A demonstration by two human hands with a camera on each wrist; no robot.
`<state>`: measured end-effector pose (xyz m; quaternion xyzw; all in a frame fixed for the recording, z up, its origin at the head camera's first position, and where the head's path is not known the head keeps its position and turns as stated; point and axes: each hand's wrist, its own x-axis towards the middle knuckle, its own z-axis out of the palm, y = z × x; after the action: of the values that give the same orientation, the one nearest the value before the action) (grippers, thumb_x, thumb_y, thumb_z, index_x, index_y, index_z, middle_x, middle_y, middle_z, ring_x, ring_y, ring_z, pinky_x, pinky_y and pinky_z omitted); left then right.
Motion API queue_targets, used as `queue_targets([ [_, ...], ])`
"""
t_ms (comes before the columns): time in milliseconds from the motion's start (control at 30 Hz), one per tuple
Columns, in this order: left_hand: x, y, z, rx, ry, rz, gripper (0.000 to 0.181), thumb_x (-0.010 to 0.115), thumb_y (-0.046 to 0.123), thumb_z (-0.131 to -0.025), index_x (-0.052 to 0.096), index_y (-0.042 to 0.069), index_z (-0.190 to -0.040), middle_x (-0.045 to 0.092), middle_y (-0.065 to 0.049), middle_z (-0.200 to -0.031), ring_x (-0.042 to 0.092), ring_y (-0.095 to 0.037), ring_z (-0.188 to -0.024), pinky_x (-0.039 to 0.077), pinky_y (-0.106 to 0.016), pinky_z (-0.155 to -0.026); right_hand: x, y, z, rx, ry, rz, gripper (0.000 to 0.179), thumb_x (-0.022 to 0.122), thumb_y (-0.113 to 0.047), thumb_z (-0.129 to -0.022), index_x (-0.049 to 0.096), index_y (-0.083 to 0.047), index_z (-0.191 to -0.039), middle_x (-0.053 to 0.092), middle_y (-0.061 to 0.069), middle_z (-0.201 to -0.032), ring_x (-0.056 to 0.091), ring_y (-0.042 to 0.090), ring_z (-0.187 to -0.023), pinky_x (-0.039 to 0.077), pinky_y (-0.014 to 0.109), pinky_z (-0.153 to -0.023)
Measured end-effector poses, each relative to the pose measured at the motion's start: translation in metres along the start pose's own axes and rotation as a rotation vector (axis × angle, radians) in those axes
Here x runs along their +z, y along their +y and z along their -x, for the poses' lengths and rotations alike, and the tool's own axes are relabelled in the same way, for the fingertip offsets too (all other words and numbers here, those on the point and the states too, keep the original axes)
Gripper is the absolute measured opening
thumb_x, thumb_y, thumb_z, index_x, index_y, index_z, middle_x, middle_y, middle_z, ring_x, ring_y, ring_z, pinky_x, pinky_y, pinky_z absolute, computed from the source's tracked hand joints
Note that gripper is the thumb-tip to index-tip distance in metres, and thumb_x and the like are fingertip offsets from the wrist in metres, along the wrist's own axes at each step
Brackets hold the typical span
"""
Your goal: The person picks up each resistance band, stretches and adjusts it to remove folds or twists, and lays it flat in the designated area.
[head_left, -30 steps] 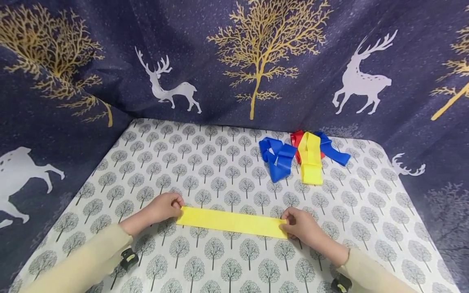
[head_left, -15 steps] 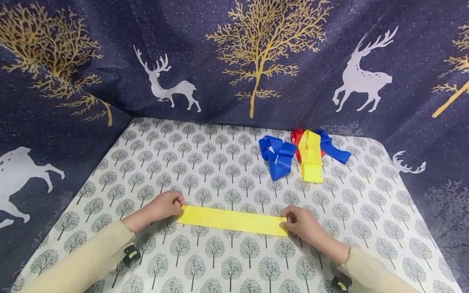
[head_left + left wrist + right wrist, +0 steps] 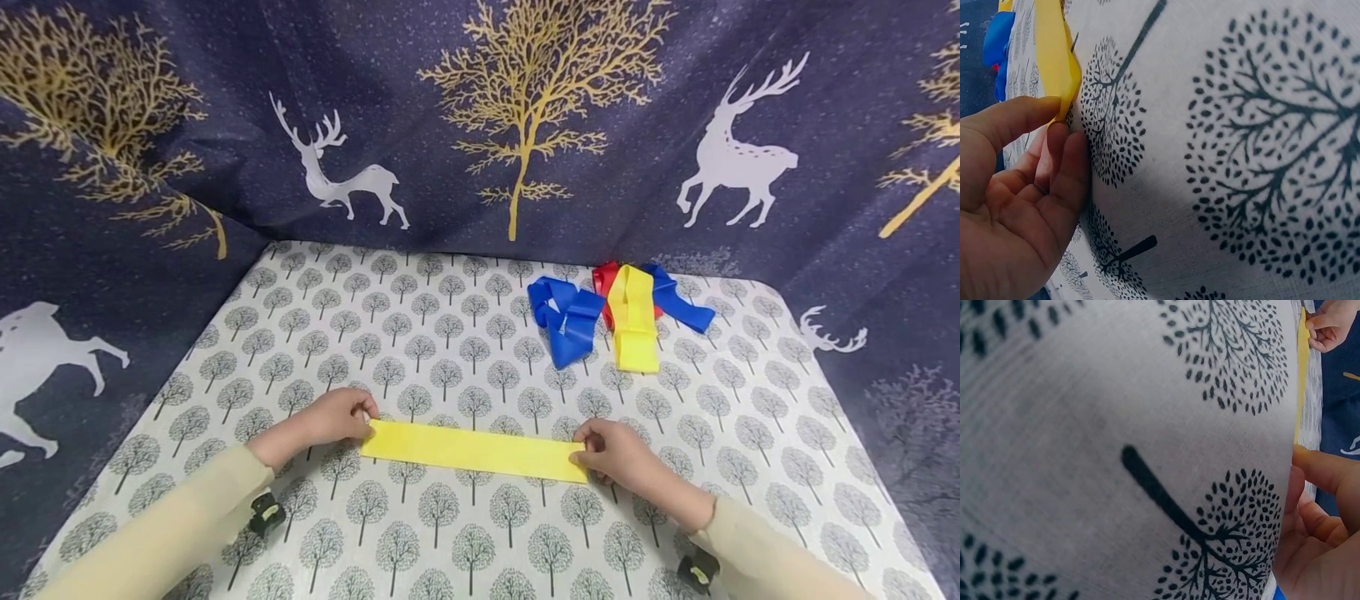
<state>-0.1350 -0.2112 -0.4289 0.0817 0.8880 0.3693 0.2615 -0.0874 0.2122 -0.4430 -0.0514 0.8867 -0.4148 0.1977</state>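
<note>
A flat yellow ribbon strip (image 3: 472,451) stretches sideways between both hands, low over the tree-print cloth. My left hand (image 3: 339,416) pinches its left end; in the left wrist view the thumb and finger (image 3: 1029,115) meet on the ribbon's corner (image 3: 1057,56). At the opposite end, my right hand (image 3: 618,458) pinches the ribbon between thumb and curled fingers. In the right wrist view that hand (image 3: 1325,525) shows at the right edge, and the ribbon (image 3: 1302,375) appears almost edge-on. Whether the strip's middle touches the cloth, I cannot tell.
Toward the back right lie folded ribbons: a blue one (image 3: 564,321), a yellow one (image 3: 636,321), a red one (image 3: 604,279) partly beneath the yellow, and another blue one (image 3: 682,302). A dark curtain (image 3: 450,125) with deer and trees hangs behind the table (image 3: 420,533).
</note>
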Motion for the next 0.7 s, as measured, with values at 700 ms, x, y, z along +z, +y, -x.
queue_targets([
  [700,-0.035,0.005,0.001,-0.014,-0.237,0.063,0.026,0.058,0.016,-0.101,0.063,-0.005,-0.114,0.069,-0.012,-0.092,0.066,-0.018,-0.083,0.061,-0.034,-0.079,-0.023,0.000,-0.001,-0.088,-0.012,0.064,0.014,0.070,-0.015,-0.093,0.070,-0.004,-0.102,0.069,0.004,-0.087,0.058,0.010,-0.076,0.051,0.022,-0.065],
])
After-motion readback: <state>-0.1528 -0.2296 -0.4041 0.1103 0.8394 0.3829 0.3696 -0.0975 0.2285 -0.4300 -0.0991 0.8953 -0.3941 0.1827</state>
